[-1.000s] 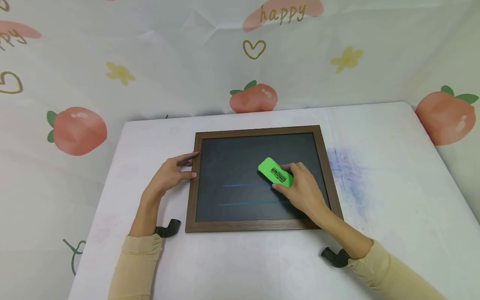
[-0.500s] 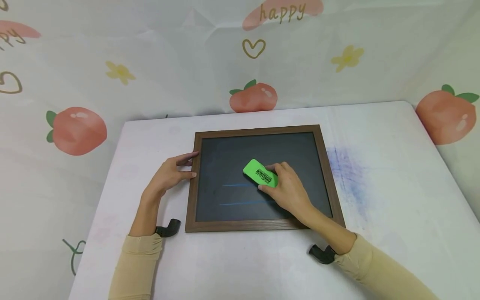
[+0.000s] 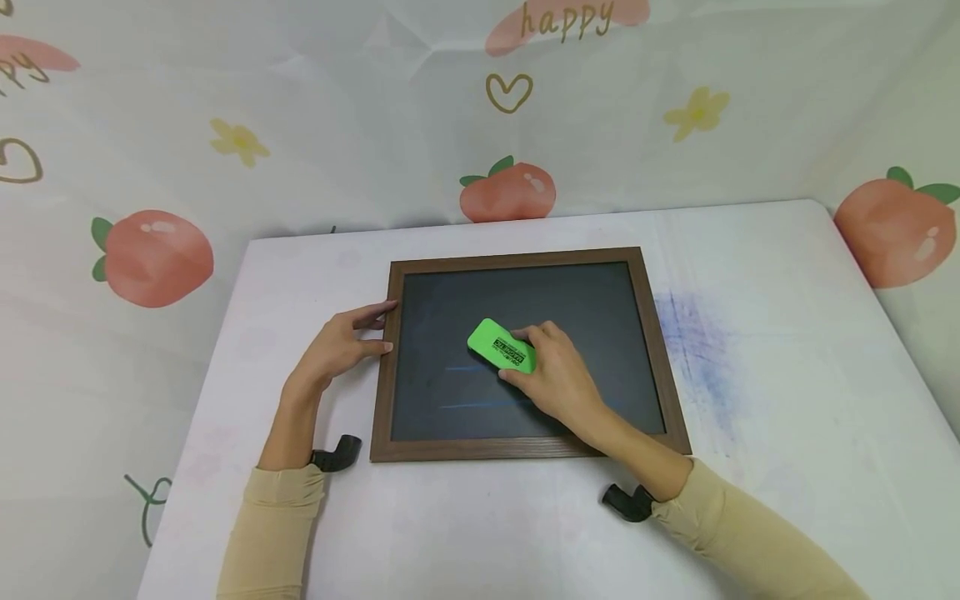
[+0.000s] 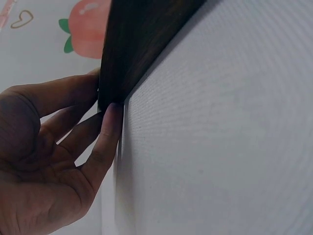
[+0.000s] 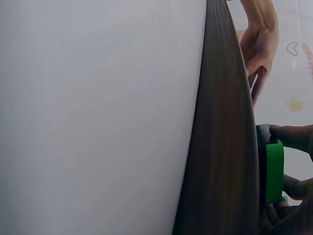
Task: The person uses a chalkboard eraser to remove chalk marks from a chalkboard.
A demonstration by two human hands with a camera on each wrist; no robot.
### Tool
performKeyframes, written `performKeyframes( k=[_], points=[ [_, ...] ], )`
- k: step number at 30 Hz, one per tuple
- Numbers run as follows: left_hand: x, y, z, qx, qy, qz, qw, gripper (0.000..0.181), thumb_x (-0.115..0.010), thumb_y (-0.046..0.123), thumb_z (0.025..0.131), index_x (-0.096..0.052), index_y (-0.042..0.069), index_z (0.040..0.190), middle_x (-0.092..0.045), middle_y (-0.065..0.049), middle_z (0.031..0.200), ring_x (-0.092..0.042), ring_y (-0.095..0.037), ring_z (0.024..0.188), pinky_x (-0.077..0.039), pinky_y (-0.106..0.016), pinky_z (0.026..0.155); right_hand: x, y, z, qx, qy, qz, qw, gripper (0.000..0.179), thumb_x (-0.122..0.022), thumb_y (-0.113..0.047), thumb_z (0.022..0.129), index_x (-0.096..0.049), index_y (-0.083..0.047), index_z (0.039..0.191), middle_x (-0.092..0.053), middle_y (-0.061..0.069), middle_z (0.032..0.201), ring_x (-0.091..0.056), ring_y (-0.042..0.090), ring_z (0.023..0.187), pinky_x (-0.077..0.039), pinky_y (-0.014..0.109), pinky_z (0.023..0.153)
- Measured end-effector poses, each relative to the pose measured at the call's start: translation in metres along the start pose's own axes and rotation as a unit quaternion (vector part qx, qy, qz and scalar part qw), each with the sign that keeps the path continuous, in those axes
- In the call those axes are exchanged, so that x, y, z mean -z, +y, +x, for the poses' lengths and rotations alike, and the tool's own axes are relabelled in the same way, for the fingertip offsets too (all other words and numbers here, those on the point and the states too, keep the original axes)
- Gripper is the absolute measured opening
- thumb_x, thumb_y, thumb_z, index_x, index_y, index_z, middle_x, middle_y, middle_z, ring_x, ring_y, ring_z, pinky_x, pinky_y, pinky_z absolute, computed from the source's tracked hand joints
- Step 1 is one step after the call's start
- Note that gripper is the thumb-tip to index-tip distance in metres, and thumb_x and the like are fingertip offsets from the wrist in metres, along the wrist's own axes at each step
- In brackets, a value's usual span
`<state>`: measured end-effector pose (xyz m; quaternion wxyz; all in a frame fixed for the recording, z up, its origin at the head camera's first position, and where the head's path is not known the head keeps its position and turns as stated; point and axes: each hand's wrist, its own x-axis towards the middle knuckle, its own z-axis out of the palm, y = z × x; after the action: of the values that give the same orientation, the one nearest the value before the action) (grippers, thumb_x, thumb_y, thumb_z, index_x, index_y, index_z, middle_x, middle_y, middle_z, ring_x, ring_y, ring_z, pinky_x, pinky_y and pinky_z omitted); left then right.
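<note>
A blackboard [image 3: 450, 317] in a brown wooden frame lies on the white table. My right hand [image 3: 558, 375] holds a green board eraser [image 3: 501, 345] between thumb and fingers, down on the dark surface near its middle. From beside the eraser and thumb, two faint blue lines [image 3: 472, 406] run to the left. In the right wrist view the eraser [image 5: 275, 171] shows its green side and dark underside above the frame edge. My left hand [image 3: 337, 346] touches the frame's left side with extended fingers, and its fingertips meet the frame's edge [image 4: 122, 49] in the left wrist view.
A blue smudge [image 3: 697, 342] stains the table [image 3: 780, 350] right of the board. Black wrist-worn pieces [image 3: 337, 454] stick out beside both sleeves. Behind the table hangs a pale backdrop [image 3: 360, 150] printed with peaches, hearts and flowers.
My right hand has slid the eraser left across the board. Less of the blue lines shows at their right ends, and they look fainter. The left hand has stayed at the frame.
</note>
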<state>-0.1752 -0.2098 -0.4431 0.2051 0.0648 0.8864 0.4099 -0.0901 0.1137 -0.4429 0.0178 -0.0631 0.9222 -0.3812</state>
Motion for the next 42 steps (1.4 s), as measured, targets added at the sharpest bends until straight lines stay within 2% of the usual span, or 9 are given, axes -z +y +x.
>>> performKeyframes(
  k=[14,24,31,36,42],
  points=[
    [0.0,0.002,-0.001,0.007,0.001,0.001,1.0,0.067,-0.071,0.008,0.089,-0.046,0.02,0.15,-0.051,-0.018,0.145,-0.043,-0.037,0.136,-0.026,-0.061,0.111,-0.015,-0.014,0.007,0.017,-0.02,-0.007,0.9996,0.058,-0.087,-0.024,0.076,-0.066,-0.006,0.127,-0.058,0.004,0.101,-0.049,0.018,0.083,-0.042,0.029,0.069],
    [0.001,0.001,-0.001,0.003,0.0,-0.003,1.0,0.067,-0.071,0.008,0.089,-0.046,0.02,0.15,-0.05,-0.015,0.147,-0.044,-0.035,0.135,-0.028,-0.06,0.11,-0.021,-0.021,0.009,0.024,-0.023,-0.007,0.9994,0.056,-0.088,-0.024,0.076,-0.067,-0.008,0.125,-0.056,0.003,0.097,-0.048,0.017,0.081,-0.041,0.029,0.068],
    [0.001,0.001,0.0,0.004,-0.001,-0.002,1.0,0.067,-0.07,0.008,0.089,-0.046,0.021,0.15,-0.051,-0.016,0.145,-0.044,-0.035,0.135,-0.027,-0.061,0.11,-0.023,-0.025,0.011,0.044,-0.041,-0.028,0.9978,0.056,-0.087,-0.025,0.077,-0.067,-0.01,0.127,-0.054,0.001,0.095,-0.045,0.016,0.08,-0.04,0.027,0.067],
    [0.0,0.001,-0.001,0.005,0.001,-0.004,1.0,0.067,-0.07,0.006,0.089,-0.047,0.021,0.15,-0.051,-0.015,0.145,-0.044,-0.035,0.135,-0.028,-0.06,0.11,-0.021,-0.027,0.014,0.07,-0.06,-0.038,0.995,0.057,-0.087,-0.023,0.077,-0.067,-0.011,0.128,-0.057,0.001,0.101,-0.048,0.016,0.084,-0.041,0.027,0.069],
    [0.0,0.001,0.0,0.008,0.001,-0.001,1.0,0.067,-0.071,0.007,0.089,-0.047,0.022,0.15,-0.05,-0.015,0.146,-0.044,-0.034,0.136,-0.027,-0.059,0.111,-0.02,-0.028,0.015,0.077,-0.09,-0.042,0.992,0.058,-0.086,-0.023,0.078,-0.066,-0.012,0.131,-0.06,0.001,0.11,-0.052,0.017,0.094,-0.044,0.028,0.077]
  ],
)
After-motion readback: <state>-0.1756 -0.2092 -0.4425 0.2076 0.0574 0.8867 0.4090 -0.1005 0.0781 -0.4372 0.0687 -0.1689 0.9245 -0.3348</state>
